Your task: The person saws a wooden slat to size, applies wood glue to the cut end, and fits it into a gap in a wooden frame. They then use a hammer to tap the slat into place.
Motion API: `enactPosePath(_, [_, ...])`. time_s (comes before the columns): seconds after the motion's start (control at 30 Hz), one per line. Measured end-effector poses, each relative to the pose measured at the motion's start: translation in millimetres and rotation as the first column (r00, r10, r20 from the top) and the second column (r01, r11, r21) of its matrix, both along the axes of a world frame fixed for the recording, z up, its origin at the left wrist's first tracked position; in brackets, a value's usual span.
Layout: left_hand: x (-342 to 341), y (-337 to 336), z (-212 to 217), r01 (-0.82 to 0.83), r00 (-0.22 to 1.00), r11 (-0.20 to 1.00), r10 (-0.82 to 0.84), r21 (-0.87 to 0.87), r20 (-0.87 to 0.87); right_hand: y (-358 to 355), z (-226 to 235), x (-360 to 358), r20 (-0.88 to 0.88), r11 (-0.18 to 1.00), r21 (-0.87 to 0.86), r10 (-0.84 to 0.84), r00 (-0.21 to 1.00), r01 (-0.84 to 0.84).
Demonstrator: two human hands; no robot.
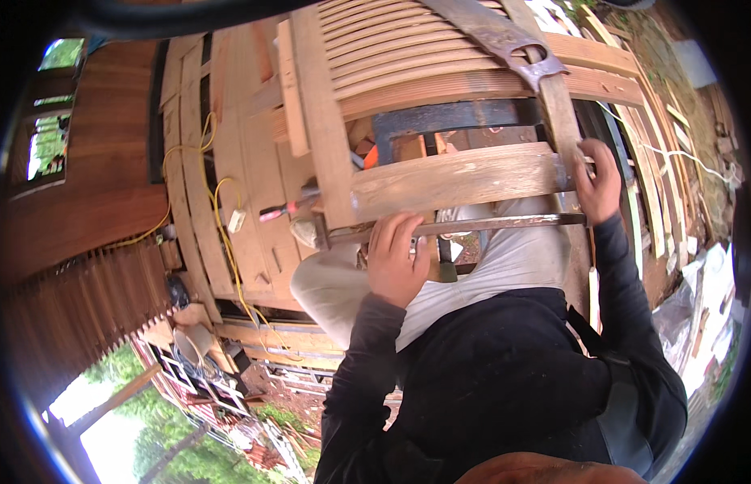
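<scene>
Curling left hand [394, 262] over the metal bar [504, 223] along the near end of the slatted frame [456, 85], hooking right hand [600, 184] round the side piece [559, 121], probably to keep both steady tbh.

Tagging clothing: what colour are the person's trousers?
The trousers are pale off-white; head view.

Slatted frame [323, 121]: bare wood, matt; near rail [456, 181] rough, patchy pale. Long bar [504, 222]: brownish metal, worn, slight shine. Saw blade [472, 20], far: metal, dull, rust-stained. Trousers [339, 294]: pale matt cloth; shirt [488, 371]: black matt cloth. Plastic sheet [717, 278], right: glossy, crinkled.
</scene>
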State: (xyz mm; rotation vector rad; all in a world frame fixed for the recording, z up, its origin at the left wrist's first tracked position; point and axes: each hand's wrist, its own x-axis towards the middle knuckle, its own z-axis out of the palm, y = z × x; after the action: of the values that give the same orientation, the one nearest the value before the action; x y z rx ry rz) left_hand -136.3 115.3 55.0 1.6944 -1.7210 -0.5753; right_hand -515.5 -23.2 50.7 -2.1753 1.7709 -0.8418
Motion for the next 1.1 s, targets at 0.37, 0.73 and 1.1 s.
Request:
enactPosePath(0.37, [-41, -103, -60, -0.012, 0.930, 0.999, -0.008, 0.052, 0.367, -76, -58, -3, 0.071, 0.965, 0.256, -0.083, 0.994, 0.062])
enactPosePath(0.73, [-42, -105, -56, -0.032, 0.932, 0.999, 0.037, -0.021, 0.360, -85, -56, -1, 0.019, 0.997, 0.032, -0.074, 0.997, 0.073])
enactPosePath(1.1, [-34, -90, -57, 0.127, 0.943, 0.992, -0.116, -0.016, 0.311, -190, -35, 74, -0.469, 0.961, 0.055, 0.263, 0.843, -0.270])
